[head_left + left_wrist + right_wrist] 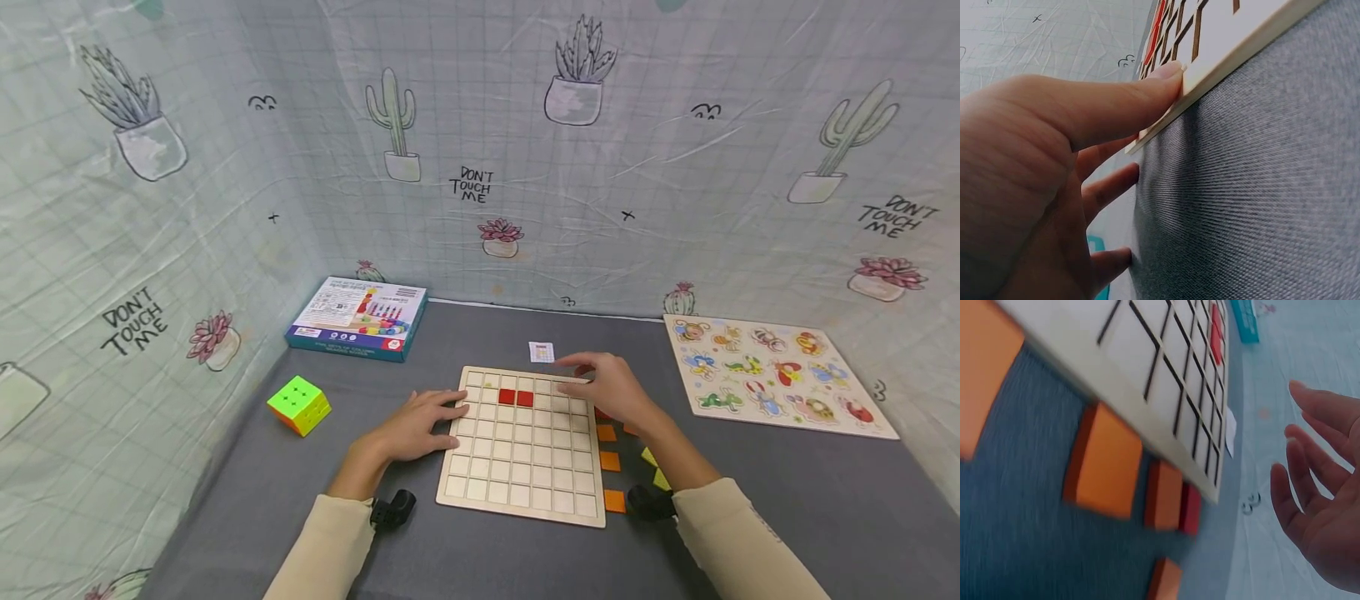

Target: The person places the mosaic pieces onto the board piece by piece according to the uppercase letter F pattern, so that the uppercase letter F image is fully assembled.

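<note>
A pale wooden grid board (522, 454) lies on the dark grey table, with two red square tiles (516, 398) side by side in its upper rows. My left hand (414, 427) rests at the board's left edge; its thumb (1160, 78) touches the rim and the fingers are spread. My right hand (603, 385) hovers over the board's upper right corner, fingers loosely bent and holding nothing in the right wrist view. Along the board's right side lie several orange tiles (610, 461) and a red tile (1189, 509), partly hidden in the head view by the right hand.
Yellow tiles (662, 479) lie beneath the right forearm. A small printed card (542, 352) is beyond the board. A boxed game (360, 318) and a puzzle cube (299, 405) stand to the left, an insect picture board (776, 375) to the right. A patterned sheet hangs behind.
</note>
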Motion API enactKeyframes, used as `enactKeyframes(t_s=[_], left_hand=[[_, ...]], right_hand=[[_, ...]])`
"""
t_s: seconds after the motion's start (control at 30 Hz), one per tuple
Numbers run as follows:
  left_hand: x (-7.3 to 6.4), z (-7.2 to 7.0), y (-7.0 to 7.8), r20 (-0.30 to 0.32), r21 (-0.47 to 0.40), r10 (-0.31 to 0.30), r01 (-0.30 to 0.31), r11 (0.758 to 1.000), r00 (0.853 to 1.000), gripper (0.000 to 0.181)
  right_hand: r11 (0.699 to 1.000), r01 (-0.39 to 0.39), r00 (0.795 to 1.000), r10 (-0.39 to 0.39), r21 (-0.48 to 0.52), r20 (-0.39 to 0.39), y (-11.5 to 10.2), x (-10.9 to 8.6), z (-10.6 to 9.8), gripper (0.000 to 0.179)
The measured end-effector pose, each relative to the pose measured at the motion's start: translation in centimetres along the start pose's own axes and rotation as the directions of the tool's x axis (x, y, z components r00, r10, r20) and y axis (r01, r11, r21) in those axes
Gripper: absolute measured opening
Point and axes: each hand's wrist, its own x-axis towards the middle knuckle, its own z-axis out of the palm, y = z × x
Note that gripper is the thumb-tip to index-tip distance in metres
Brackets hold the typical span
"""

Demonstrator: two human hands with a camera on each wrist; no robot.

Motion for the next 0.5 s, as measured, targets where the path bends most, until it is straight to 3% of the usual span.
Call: enactKeyframes(t_s=[0.3,0.5], left_hand=[[0.0,0.0,0.1,0.001,0.008,-0.012,0.012,1.0,1.0,0.058],[0.1,0.0,0.1,0.002,0.009,-0.008,0.008,1.0,1.0,0.058]], right_hand=[[0.998,0.005,0.998,-0.009,-0.055,-0.069,2.9,-2.2,-2.5,0.042],[0.994,-0.048,0.998,0.044,-0.1,-0.045,4.9,-3.4,-2.6,0.04]])
